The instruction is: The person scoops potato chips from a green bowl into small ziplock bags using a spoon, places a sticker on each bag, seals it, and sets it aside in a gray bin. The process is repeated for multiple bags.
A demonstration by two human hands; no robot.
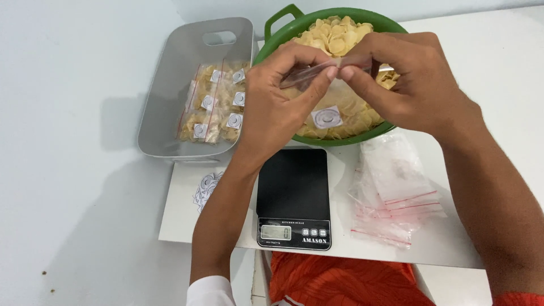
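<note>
Above the green plastic colander (279,18) heaped with pale yellow shell-shaped crackers (335,35): one small clear zip bag (328,107), filled with the same crackers, hanging mouth-up with its sealing strip running left to right between both hands. Left hand (277,96) and right hand (411,79) each pinch that top strip, thumbs and forefingers pressed together, meeting near its middle; neither hand is nearer. White square sticker with grey round mark (327,117) on the bag's front, below the grip. Left: grey plastic tub (170,96) holding filled bags (215,105), each with a like sticker. Below: black digital kitchen scale (293,198), platform bare. Right: loose stack of empty clear bags with red zip lines (396,192). Sheet of spare stickers (207,187) beside the scale.
</note>
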